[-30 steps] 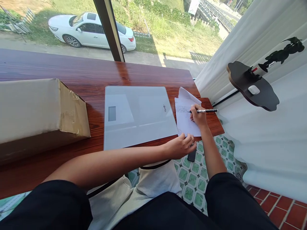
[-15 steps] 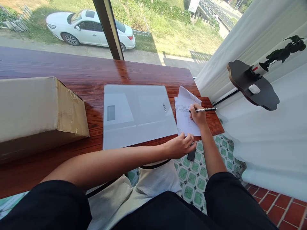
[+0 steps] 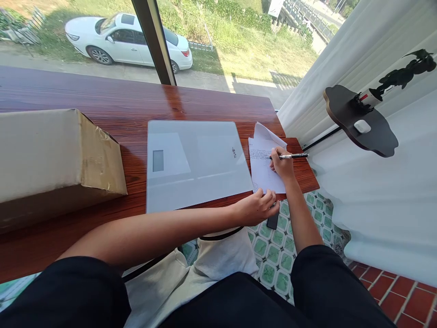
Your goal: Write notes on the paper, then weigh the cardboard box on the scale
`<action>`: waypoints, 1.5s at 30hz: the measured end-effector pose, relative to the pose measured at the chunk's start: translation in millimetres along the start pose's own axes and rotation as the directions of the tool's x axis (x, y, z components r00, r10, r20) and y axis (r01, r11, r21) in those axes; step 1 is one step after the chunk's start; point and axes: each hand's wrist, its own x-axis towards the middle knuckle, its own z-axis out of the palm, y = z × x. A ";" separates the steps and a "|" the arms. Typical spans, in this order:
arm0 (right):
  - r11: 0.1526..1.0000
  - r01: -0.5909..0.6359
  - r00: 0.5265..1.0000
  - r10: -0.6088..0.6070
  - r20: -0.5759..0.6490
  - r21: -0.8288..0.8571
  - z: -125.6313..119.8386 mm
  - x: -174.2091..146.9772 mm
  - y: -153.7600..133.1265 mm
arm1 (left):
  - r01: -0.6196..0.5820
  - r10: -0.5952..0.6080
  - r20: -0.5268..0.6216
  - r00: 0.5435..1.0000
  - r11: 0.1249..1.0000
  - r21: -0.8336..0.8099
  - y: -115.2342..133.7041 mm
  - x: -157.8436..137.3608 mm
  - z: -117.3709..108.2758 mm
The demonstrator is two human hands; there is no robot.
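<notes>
My right hand (image 3: 282,166) is closed around a pen (image 3: 293,156), its tip on a white sheet of paper (image 3: 269,175) with rows of small handwriting. The top of the sheet is folded or overlaps another piece. At the sheet's lower edge, by the desk's front edge, my left hand (image 3: 256,208) rests with its fingers loosely bent and apart. Just below it shows a dark flat thing (image 3: 272,222), phone-like and partly hidden by the hand; whether it touches the hand I cannot tell. Left of the paper lies a closed grey laptop (image 3: 201,164).
A large cardboard box (image 3: 102,164) stands on the left of the reddish wooden desk (image 3: 218,102). At right, a dark wavy shelf (image 3: 368,130) carries a potted plant (image 3: 372,98) and a small white case (image 3: 362,126), before white curtains (image 3: 382,196). A window lies beyond the desk.
The pen and right hand have shifted very slightly to the right over the paper. My left hand stays at the sheet's lower edge.
</notes>
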 end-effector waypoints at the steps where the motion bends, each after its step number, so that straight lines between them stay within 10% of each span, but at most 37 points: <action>1: 1.000 0.000 1.000 0.000 -0.002 -0.001 0.3 0.3 0.2 | 0.002 -0.002 0.001 1.000 1.000 -0.001 -0.1 0.0 -0.4; 35: 0.999 -0.005 0.989 0.011 -0.148 0.036 -0.6 1.8 2.0 | 0.003 -0.001 -0.026 1.000 0.998 0.063 1.4 0.3 2.6; 45: 0.950 0.237 0.679 -0.313 -0.664 -0.205 -10.6 5.3 10.7 | -0.006 0.005 0.021 1.000 0.999 0.050 -0.1 0.1 -0.9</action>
